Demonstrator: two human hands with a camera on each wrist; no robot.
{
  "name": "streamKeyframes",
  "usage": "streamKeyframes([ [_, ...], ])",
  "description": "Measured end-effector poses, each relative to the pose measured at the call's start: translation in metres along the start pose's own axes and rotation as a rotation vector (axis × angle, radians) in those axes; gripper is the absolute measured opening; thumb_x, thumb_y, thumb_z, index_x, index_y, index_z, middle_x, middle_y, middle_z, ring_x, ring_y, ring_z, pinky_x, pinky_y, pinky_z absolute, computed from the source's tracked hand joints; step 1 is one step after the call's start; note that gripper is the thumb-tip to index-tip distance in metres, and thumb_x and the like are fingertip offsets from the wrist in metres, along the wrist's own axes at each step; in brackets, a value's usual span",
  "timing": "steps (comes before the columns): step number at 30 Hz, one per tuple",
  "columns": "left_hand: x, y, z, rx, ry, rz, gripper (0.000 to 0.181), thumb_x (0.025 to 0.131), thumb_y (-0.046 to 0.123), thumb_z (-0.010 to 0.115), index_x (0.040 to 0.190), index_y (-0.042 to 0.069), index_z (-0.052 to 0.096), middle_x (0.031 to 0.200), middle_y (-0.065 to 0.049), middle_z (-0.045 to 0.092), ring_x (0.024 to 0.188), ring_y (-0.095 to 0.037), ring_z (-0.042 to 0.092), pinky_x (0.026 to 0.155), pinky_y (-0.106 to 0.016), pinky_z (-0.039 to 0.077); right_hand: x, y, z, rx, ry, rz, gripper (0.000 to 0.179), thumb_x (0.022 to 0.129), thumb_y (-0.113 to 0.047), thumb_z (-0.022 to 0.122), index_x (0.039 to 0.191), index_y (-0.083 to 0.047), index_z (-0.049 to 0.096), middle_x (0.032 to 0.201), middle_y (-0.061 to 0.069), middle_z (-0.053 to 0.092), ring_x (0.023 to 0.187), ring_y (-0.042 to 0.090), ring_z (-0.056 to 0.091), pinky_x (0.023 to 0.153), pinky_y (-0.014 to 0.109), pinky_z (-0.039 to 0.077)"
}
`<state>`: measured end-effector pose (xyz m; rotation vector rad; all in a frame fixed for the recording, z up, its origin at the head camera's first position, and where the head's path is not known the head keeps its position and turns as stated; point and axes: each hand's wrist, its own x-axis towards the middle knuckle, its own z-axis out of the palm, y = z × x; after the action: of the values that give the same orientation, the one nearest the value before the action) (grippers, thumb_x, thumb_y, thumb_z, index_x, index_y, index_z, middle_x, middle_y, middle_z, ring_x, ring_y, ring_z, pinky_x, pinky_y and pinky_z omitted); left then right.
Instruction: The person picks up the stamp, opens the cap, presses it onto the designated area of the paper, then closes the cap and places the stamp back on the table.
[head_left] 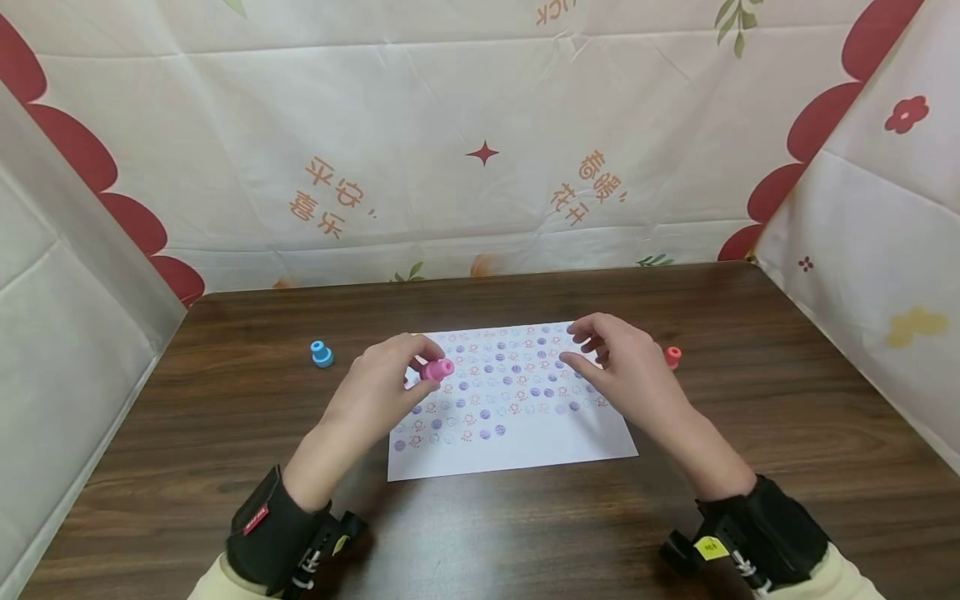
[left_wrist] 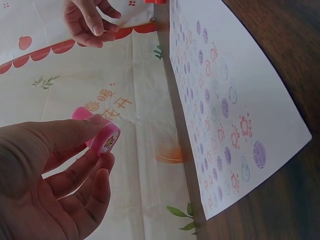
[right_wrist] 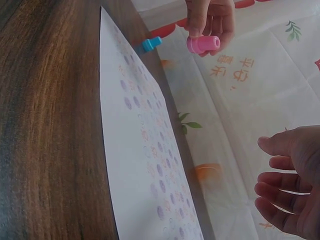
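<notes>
While your head view sets out all three stamps, only the left wrist view shows the round, flower-marked face of the pink plastic stamp (left_wrist: 104,136). Seen from your head, that stamp is raised over the white paper sheet (head_left: 547,446), toward ten o'clock from its centre. The blue plastic stamp (head_left: 322,354) stands on the dark wood-grain surface (head_left: 510,533) between nine and ten o'clock of the sheet, and your right wrist view also catches it. The red plastic stamp (head_left: 672,357) lies between two and three, partly behind your right hand (head_left: 626,362); your left wrist view has just a red sliver at twelve.

Your forearms reach in from eight and four o'clock. Your left hand (head_left: 382,383) pinches the pink stamp between thumb and fingers. Your right hand hovers open, fingers spread and gently bent.
</notes>
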<state>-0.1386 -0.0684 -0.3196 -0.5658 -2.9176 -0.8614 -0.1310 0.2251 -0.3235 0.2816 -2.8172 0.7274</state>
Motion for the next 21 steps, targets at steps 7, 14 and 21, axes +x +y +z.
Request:
streamKeyframes([
  [7,-0.001,0.001,0.002,0.001,-0.003,-0.002,0.023,0.084,0.020,0.081,0.104,0.016,0.071,0.102,-0.003,0.071,0.092,-0.022,0.065,0.077,-0.034,0.058,0.000,0.001,0.004,0.005,-0.017,-0.009,0.034,0.087,-0.020,0.078,0.115,-0.004,0.064,0.106,0.014,0.071,0.093,0.026,0.068,0.078,0.044,0.058],
  [14,0.000,0.001,0.007,-0.006,-0.006,-0.001,0.023,0.084,0.019,0.081,0.103,0.016,0.071,0.100,-0.002,0.072,0.092,-0.022,0.066,0.079,-0.036,0.058,-0.001,0.002,0.009,0.010,-0.032,-0.004,0.032,0.087,-0.019,0.078,0.113,-0.006,0.064,0.107,0.014,0.070,0.094,0.027,0.068,0.079,0.044,0.059],
  [21,0.001,0.001,0.011,-0.007,-0.008,0.001,0.023,0.084,0.020,0.081,0.104,0.016,0.070,0.101,-0.001,0.072,0.092,-0.019,0.066,0.080,-0.035,0.058,-0.002,0.001,0.012,0.011,-0.036,-0.006,0.035,0.086,-0.020,0.078,0.114,-0.005,0.065,0.107,0.014,0.071,0.093,0.026,0.068,0.078,0.043,0.059],
])
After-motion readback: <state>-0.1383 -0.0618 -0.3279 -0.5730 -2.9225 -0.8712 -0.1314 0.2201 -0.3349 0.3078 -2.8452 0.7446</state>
